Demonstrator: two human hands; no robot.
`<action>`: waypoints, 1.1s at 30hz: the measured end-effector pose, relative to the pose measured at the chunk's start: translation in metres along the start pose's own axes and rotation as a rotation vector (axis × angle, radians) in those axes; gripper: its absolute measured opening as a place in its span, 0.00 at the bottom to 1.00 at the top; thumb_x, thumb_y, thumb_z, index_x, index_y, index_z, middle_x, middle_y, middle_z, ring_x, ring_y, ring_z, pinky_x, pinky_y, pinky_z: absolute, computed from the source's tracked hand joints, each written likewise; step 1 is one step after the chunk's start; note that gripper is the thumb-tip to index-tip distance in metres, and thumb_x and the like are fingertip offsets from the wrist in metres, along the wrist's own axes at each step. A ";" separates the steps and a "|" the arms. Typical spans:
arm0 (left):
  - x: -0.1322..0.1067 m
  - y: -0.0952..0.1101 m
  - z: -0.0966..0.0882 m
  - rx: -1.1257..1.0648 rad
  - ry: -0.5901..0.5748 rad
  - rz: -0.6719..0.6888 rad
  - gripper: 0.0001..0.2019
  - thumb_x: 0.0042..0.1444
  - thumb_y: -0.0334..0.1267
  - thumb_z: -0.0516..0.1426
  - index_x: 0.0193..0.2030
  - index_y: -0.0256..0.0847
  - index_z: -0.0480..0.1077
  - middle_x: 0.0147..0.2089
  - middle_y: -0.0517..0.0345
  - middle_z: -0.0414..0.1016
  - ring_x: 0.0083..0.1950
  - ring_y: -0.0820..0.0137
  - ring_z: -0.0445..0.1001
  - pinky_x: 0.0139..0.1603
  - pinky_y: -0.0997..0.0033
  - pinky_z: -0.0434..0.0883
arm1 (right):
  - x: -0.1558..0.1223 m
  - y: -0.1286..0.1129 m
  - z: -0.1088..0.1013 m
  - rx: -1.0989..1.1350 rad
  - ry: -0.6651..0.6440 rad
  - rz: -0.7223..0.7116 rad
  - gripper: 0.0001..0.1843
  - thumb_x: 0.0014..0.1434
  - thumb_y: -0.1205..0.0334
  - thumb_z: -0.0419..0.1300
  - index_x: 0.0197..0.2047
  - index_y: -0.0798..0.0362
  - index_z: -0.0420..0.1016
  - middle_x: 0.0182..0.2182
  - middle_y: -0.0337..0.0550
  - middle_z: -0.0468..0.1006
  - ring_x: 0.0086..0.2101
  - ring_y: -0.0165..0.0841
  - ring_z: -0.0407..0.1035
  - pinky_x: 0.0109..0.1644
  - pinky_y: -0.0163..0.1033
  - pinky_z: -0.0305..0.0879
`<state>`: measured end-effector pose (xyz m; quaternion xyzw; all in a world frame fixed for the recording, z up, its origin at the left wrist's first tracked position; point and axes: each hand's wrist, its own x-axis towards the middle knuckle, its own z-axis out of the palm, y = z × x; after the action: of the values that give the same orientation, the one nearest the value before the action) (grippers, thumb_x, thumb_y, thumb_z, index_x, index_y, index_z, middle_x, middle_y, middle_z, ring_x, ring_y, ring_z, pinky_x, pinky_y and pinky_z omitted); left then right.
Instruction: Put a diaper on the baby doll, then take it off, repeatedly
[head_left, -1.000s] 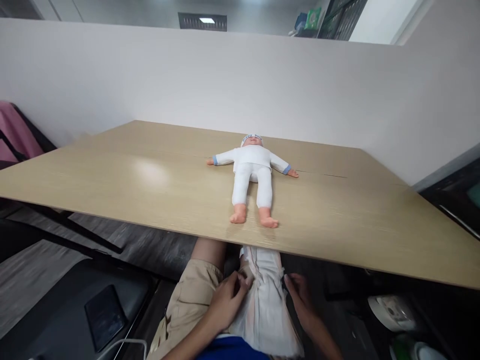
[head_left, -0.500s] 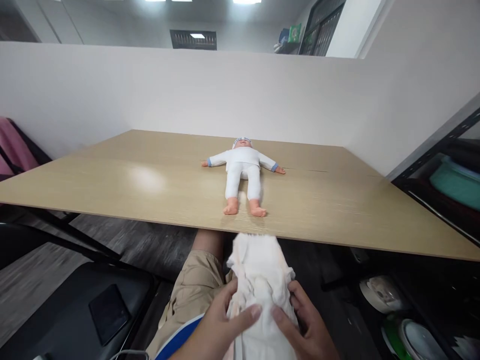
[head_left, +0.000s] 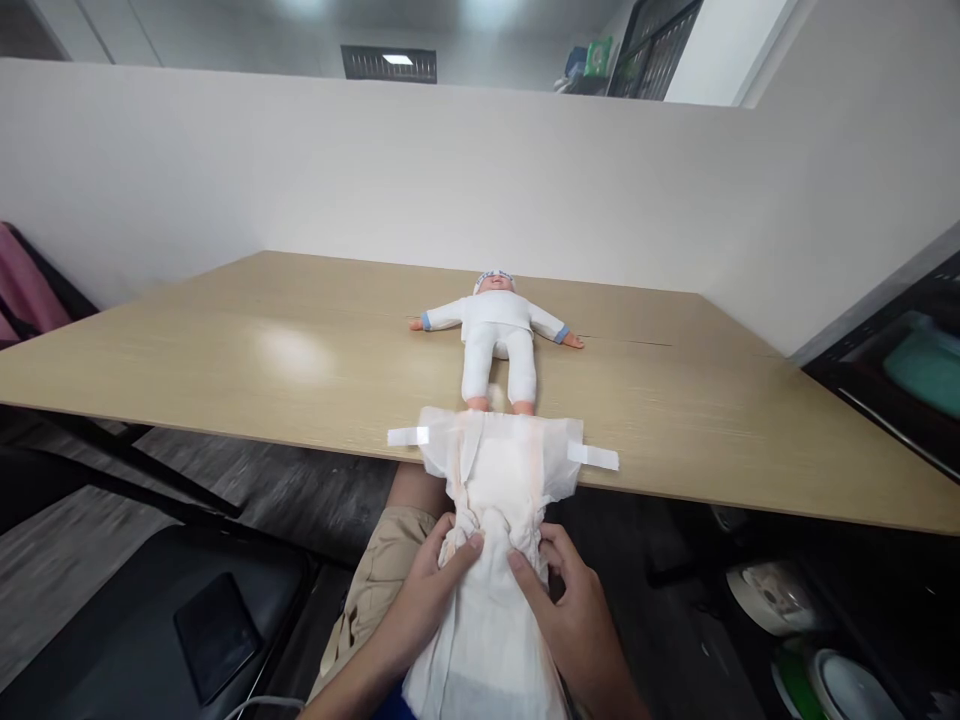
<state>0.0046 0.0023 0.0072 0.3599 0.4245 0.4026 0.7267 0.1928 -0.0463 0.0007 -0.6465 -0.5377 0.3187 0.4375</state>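
Evenly, left hand and right hand pinch diaper by opposite sides near middle, seemingly to keep it spread. Diaper above lap, far end overlapping worktop edge in view. Beyond, doll face-up.

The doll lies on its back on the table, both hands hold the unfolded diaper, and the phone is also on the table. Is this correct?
No: the head view shows the phone on the black chair, not the table. The rest stands: the doll lies on its back on the table, and the left hand and right hand hold the unfolded diaper.
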 end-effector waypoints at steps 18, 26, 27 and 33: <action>-0.005 0.006 -0.034 0.432 -0.193 0.091 0.30 0.67 0.56 0.69 0.67 0.50 0.64 0.61 0.50 0.82 0.61 0.59 0.81 0.64 0.61 0.74 | 0.106 -0.028 0.018 -0.652 -0.158 -0.563 0.33 0.78 0.54 0.59 0.81 0.52 0.63 0.80 0.54 0.65 0.79 0.48 0.57 0.83 0.63 0.59; 0.079 0.139 -0.049 1.301 -0.163 0.939 0.12 0.77 0.34 0.53 0.60 0.43 0.74 0.59 0.47 0.82 0.61 0.56 0.78 0.65 0.54 0.73 | 0.105 -0.021 0.015 -0.643 -0.152 -0.586 0.32 0.80 0.55 0.57 0.82 0.50 0.63 0.81 0.51 0.64 0.79 0.47 0.57 0.83 0.63 0.58; 0.101 0.151 -0.044 1.387 -0.193 1.026 0.15 0.76 0.31 0.53 0.64 0.43 0.73 0.64 0.45 0.80 0.66 0.54 0.76 0.68 0.51 0.71 | 0.106 -0.020 0.015 -0.641 -0.151 -0.585 0.32 0.80 0.55 0.57 0.82 0.50 0.63 0.81 0.51 0.64 0.79 0.48 0.58 0.83 0.64 0.58; 0.218 0.181 -0.006 1.924 -0.654 1.114 0.56 0.48 0.15 0.61 0.85 0.50 0.57 0.89 0.44 0.51 0.85 0.44 0.57 0.79 0.46 0.62 | 0.107 -0.017 0.016 -0.639 -0.145 -0.574 0.33 0.79 0.55 0.58 0.83 0.48 0.63 0.81 0.50 0.64 0.79 0.49 0.58 0.81 0.65 0.61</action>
<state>0.0174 0.2731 0.0900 0.9881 0.1301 0.0654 -0.0500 0.1951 0.0621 0.0153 -0.5496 -0.7966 0.0464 0.2473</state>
